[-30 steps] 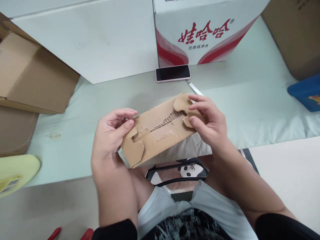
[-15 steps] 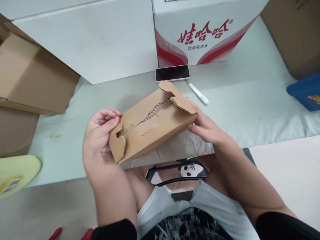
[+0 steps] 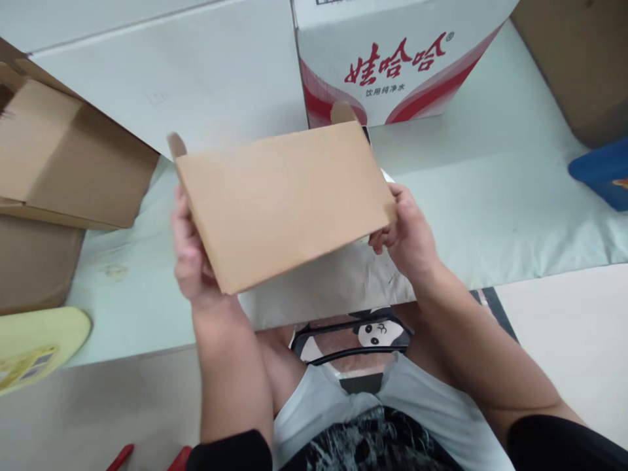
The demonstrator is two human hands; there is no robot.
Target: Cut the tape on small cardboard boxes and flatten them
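A flat brown cardboard box (image 3: 282, 199) is held up over the table edge, its plain broad face turned toward me. Small flap ends stick out at its top left and top right corners. My left hand (image 3: 189, 258) grips its left end, fingers mostly hidden behind the cardboard. My right hand (image 3: 407, 229) holds the lower right corner with fingers curled onto the edge. The box hides the phone seen earlier.
A white carton with red characters (image 3: 392, 59) stands behind. An open brown carton (image 3: 63, 157) is at left, another brown box (image 3: 574, 59) at far right. A blue item (image 3: 601, 173) lies at the right edge, a yellow board (image 3: 34, 347) at lower left. The table (image 3: 490, 196) has a pale green cover.
The cardboard box has been lifted and turned over: its torn, flapped side faced me before, now the plain side does. Both hands rose with it.
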